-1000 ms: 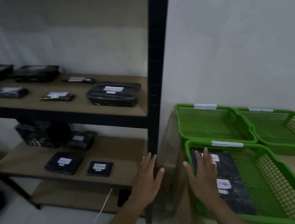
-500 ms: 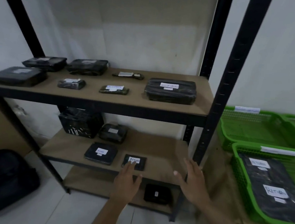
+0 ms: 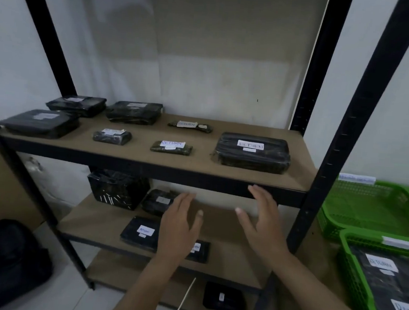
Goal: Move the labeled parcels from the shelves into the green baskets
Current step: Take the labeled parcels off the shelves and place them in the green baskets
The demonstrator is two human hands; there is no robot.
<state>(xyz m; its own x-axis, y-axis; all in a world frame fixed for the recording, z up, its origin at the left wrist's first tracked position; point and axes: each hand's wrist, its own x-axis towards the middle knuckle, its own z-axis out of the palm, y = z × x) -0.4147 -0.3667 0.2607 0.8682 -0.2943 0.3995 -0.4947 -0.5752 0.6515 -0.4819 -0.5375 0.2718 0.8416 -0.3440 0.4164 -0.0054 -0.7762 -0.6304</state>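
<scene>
Reaching toward the rack with both hands empty: left hand (image 3: 178,226) spread, fingers straight, thumb out; right hand (image 3: 263,224) likewise wide, palm turned inward, holding nothing. Faced each other with a gap between, in front of the middle shelf (image 3: 225,221), fingertips of the right just below the front lip of the upper shelf (image 3: 148,160).

Parcels not yet touched. Largest "RETURN" parcel (image 3: 253,153) sat above and just beyond the right hand on the upper shelf; two small parcels (image 3: 172,147) further left of it, three larger ones well left and behind. Below and behind the left hand, a flat parcel (image 3: 141,233) and a second partly hidden by the wrist.

Likely risks, as judged: knuckles catching the steel lip on the way up; slick black wrap slipping from a loose two-hand lift; a sleeve-level sweep nudging the small parcels off the front edge; wrong basket chosen, the basket labels being too blurred to read.

Shelves of bare brown board on a black steel frame, pale wall behind. Well right of the right hand, green baskets (image 3: 365,228), the nearest already holding labeled parcels. Far left and low, a dark bag (image 3: 3,261) on the tiled floor.
</scene>
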